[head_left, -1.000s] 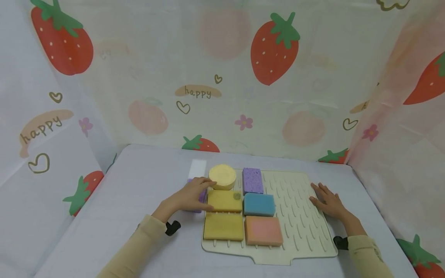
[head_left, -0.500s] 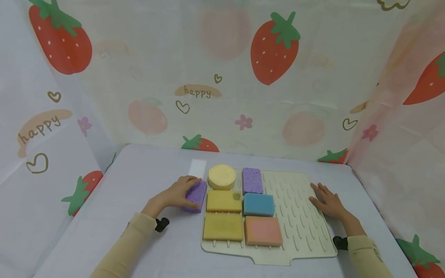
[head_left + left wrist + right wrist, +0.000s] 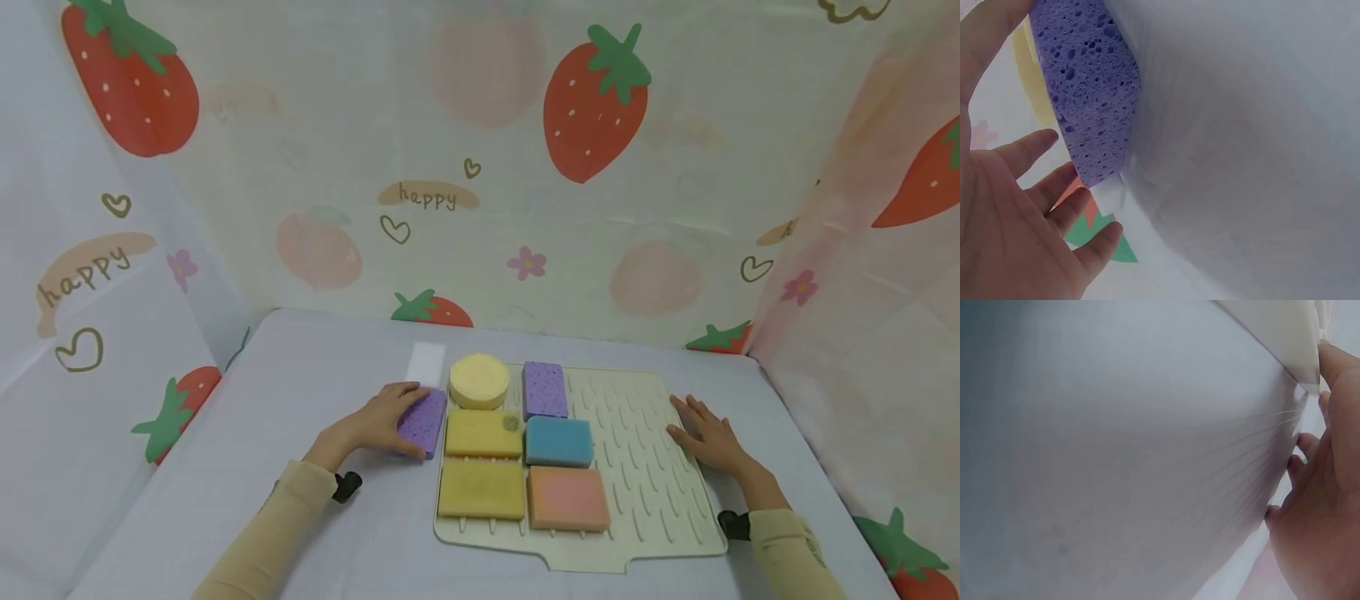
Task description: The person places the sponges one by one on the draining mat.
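Observation:
A purple sponge (image 3: pixel 424 421) lies on the white tablecloth just left of the cream drying mat (image 3: pixel 645 500). My left hand (image 3: pixel 375 419) spans its left side, fingers toward the far end and thumb toward the near end. The left wrist view shows this hand's fingers (image 3: pixel 1025 153) spread and relaxed along the edge of the porous purple block. My right hand (image 3: pixel 708 433) rests at the mat's right edge with its fingers extended; in the right wrist view, its thumb side touches the mat's rim (image 3: pixel 1297 344).
On the mat sit a round pale-yellow sponge (image 3: pixel 478 382), two yellow sponges, one at the back (image 3: pixel 480 433) and one in front (image 3: pixel 482 490), plus purple (image 3: pixel 545 389), blue (image 3: pixel 558 442) and pink-orange (image 3: pixel 568 498) ones. A white rectangular block (image 3: pixel 426 364) lies behind the left hand.
My left hand has moved left, away from the yellow sponges on the mat, to the purple sponge beside it. The right hand has stayed at the mat's edge.

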Action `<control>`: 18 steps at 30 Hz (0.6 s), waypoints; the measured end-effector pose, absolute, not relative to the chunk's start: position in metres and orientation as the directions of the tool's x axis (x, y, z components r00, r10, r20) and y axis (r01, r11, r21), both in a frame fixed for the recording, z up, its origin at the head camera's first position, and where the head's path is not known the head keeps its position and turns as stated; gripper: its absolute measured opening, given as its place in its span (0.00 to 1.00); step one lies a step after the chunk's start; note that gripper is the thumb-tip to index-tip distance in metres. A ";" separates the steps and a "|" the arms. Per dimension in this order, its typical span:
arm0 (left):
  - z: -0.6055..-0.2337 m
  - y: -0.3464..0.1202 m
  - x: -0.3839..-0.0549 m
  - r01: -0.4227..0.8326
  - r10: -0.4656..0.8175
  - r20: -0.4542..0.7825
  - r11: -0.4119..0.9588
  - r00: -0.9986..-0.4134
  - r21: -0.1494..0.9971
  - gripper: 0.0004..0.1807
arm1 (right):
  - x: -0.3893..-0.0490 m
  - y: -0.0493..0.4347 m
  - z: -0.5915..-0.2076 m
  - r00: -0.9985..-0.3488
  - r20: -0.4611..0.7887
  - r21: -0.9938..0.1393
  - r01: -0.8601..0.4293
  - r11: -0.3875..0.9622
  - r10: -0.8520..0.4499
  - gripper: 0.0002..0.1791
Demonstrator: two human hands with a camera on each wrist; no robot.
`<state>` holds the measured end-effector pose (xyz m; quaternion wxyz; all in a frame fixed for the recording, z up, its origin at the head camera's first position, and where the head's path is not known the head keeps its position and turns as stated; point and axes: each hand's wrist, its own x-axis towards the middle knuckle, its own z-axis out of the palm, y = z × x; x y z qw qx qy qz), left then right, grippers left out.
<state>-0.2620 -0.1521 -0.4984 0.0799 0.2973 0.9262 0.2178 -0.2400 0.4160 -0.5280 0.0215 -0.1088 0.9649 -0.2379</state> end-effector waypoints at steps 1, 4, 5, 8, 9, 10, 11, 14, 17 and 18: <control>-0.498 -0.152 -0.262 0.517 0.586 -0.018 0.729 -0.810 0.449 0.57 | -0.240 0.416 -0.528 -0.975 0.013 -0.465 -0.202 0.862 -0.221 0.37; -0.497 -0.152 -0.261 0.530 0.593 -0.006 0.724 -0.805 0.442 0.58 | -0.240 0.416 -0.528 -0.974 0.020 -0.464 -0.210 0.860 -0.226 0.37; -0.496 -0.152 -0.261 0.534 0.596 -0.004 0.722 -0.803 0.440 0.59 | -0.240 0.417 -0.529 -0.974 0.022 -0.463 -0.211 0.861 -0.227 0.37; -0.496 -0.152 -0.261 0.523 0.594 -0.036 0.734 -0.804 0.433 0.60 | -0.240 0.417 -0.529 -0.973 0.024 -0.461 -0.215 0.861 -0.230 0.37; -0.496 -0.152 -0.261 0.519 0.592 -0.049 0.740 -0.804 0.428 0.61 | -0.240 0.417 -0.530 -0.973 0.025 -0.462 -0.215 0.860 -0.230 0.37; -0.496 -0.152 -0.261 0.518 0.592 -0.061 0.745 -0.803 0.420 0.61 | -0.240 0.417 -0.530 -0.973 0.025 -0.464 -0.215 0.859 -0.230 0.37; -0.496 -0.152 -0.261 0.518 0.593 -0.069 0.748 -0.802 0.414 0.61 | -0.240 0.417 -0.530 -0.973 0.026 -0.466 -0.216 0.858 -0.230 0.37; -0.496 -0.153 -0.261 0.528 0.598 -0.072 0.752 -0.798 0.394 0.61 | -0.240 0.417 -0.530 -0.972 0.029 -0.467 -0.218 0.857 -0.232 0.37; -0.495 -0.153 -0.260 0.547 0.607 -0.052 0.746 -0.793 0.379 0.61 | -0.240 0.418 -0.530 -0.972 0.031 -0.462 -0.220 0.859 -0.232 0.36; -0.495 -0.153 -0.260 0.550 0.607 -0.046 0.747 -0.793 0.374 0.61 | -0.240 0.418 -0.530 -0.972 0.030 -0.463 -0.221 0.858 -0.234 0.36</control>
